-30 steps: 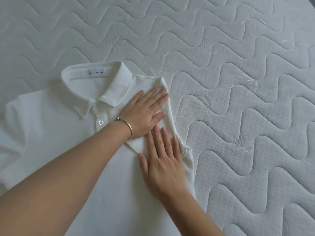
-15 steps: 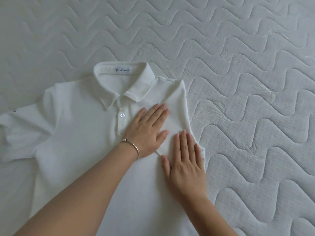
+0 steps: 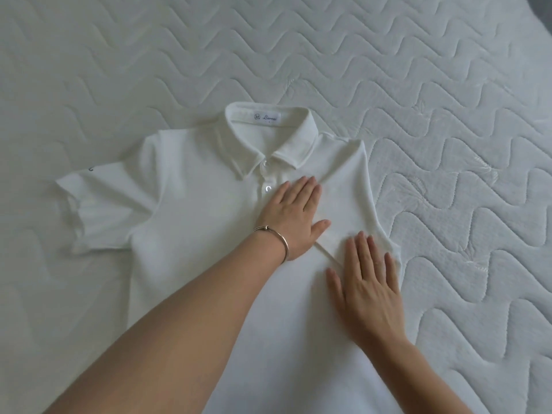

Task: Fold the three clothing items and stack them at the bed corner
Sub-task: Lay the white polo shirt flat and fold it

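A white polo shirt (image 3: 191, 222) lies front up on the mattress, collar away from me. Its right side is folded inward over the chest, while its left sleeve (image 3: 92, 210) still lies spread out flat. My left hand (image 3: 294, 218), with a thin bracelet at the wrist, lies flat with straight fingers on the chest just right of the buttons. My right hand (image 3: 366, 286) presses flat on the folded-in flap near the shirt's right edge. The shirt's lower part runs out of view at the bottom. No other clothing item is in view.
The white quilted mattress (image 3: 463, 144) with a wavy stitch pattern fills the view all around the shirt. A dark sliver shows past the mattress at the top right corner (image 3: 545, 4).
Both hands have slid down the shirt, from the shoulder fold by the collar to the chest. The view has shifted, bringing the shirt's spread left sleeve into sight.
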`<action>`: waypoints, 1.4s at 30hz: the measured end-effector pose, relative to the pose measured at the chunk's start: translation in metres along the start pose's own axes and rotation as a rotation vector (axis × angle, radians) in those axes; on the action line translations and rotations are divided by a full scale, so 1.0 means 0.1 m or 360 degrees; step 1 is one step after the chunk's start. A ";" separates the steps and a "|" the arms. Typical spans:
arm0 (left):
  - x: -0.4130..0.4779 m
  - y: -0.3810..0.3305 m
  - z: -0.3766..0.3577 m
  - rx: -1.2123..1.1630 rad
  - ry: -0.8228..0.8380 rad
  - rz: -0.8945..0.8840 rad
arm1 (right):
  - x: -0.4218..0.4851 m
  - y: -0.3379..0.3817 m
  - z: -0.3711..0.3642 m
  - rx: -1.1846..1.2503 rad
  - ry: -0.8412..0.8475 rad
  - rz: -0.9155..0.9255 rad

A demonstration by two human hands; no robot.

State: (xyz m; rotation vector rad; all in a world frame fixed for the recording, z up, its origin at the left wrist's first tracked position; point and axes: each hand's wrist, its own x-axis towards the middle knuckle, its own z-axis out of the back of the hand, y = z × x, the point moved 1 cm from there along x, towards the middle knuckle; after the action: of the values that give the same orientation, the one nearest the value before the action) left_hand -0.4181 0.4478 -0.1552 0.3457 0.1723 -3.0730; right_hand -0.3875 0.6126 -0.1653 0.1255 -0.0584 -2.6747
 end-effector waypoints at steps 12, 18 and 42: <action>-1.39 2.56 0.22 -0.0594 -0.0583 0.0791 | 0.03 2.53 0.10 0.0412 -0.0225 0.0416; -1.28 2.94 0.05 -0.0933 -0.0559 0.0803 | 0.20 3.20 -0.10 0.0315 -0.0144 0.0521; -0.48 2.49 0.60 -0.1276 -0.0067 0.1047 | 0.56 2.82 0.37 0.2187 0.0179 -0.0950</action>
State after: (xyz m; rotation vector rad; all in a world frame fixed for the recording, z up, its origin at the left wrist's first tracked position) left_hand -0.3704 0.1952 -0.1128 0.2202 1.0051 -2.1381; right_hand -0.3155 0.3366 -0.1151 0.7923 -2.0429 -2.5847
